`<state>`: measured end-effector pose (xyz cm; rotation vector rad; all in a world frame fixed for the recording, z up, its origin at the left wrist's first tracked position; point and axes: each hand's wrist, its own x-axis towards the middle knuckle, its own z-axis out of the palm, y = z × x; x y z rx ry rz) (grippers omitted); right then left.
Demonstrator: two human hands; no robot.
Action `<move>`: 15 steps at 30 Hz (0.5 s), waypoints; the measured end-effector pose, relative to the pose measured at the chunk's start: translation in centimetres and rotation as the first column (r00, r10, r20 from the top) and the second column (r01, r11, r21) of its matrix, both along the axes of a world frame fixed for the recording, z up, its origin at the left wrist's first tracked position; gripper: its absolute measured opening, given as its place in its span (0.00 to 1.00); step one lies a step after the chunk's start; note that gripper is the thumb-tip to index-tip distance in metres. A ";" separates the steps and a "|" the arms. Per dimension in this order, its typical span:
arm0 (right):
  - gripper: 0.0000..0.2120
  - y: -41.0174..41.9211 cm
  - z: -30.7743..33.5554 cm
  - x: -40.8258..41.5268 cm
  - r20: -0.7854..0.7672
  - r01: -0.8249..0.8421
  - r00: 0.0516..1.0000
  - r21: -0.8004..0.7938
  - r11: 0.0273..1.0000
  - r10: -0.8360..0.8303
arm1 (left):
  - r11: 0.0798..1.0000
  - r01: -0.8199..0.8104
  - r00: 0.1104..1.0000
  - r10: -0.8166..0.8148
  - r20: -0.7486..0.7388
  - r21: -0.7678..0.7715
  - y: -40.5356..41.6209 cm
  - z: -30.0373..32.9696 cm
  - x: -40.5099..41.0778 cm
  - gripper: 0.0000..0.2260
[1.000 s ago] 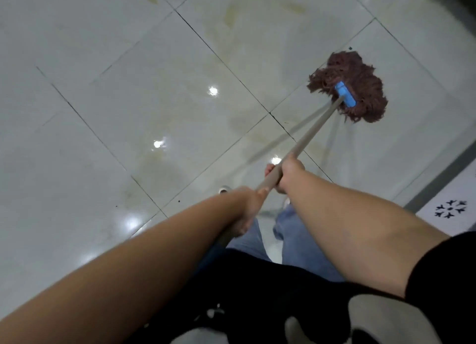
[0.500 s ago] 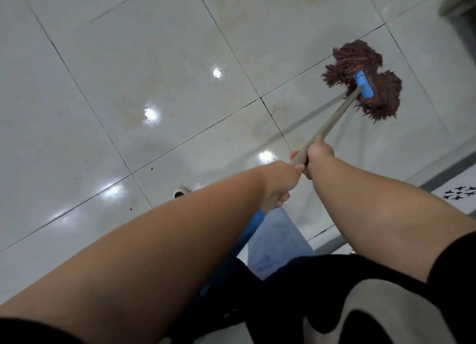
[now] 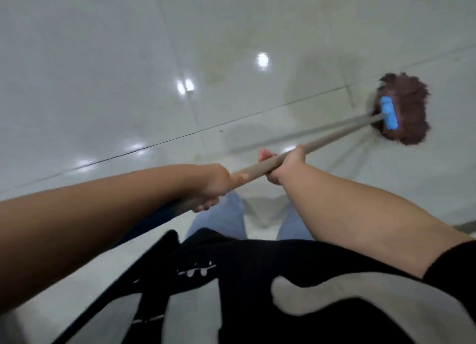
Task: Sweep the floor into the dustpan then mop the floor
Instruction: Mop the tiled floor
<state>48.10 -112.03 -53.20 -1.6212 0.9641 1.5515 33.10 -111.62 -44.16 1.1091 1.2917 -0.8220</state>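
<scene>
Both hands grip the mop handle: the left hand lower on the pole, fingers curled round it, the right hand further up, fingers wrapped tight. The mop head (dark reddish strands, blue clamp) lies on the glossy tiled floor, far right, beside a tile joint. The picture is blurred.

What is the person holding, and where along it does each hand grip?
A mop, by its handle. The right hand grips mid-handle; the left hand grips nearer the upper end.
</scene>
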 end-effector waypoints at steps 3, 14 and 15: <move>0.26 0.0 1.2 -10.0 -0.112 0.023 0.993 -0.129 0.991 -0.038 | 0.999 0.012 0.991 -0.016 -0.133 -0.030 -0.8 2.8 -10.1 0.26; 0.25 0.5 0.6 -13.4 -0.155 -0.035 0.988 -0.084 0.996 0.021 | 0.994 -0.033 0.989 0.018 -0.150 -0.100 0.7 2.6 -13.2 0.25; 0.25 0.4 0.4 -12.1 -0.137 -0.024 0.990 -0.068 0.997 0.014 | 0.993 -0.043 0.993 0.031 -0.115 -0.107 0.6 2.3 -11.9 0.27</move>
